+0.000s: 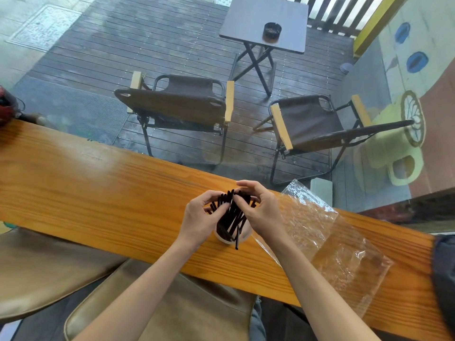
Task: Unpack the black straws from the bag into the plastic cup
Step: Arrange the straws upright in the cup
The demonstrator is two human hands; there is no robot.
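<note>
A bunch of black straws [231, 215] stands in a clear plastic cup [243, 236] on the wooden counter [98, 183]. One straw hangs over the cup's near rim. My left hand [199, 217] cups the straws' tops from the left. From the right, my right hand [261, 207] pinches them with its fingertips. The clear plastic bag [327, 239] lies flat and crumpled on the counter just right of my right hand, with no straws visible in it.
The counter runs diagonally along a window; beyond the glass are two folding chairs [182, 104] and a small table with an ashtray [272, 30]. A dark red object [6, 107] sits at the counter's far left. Padded stools [172, 308] are below me.
</note>
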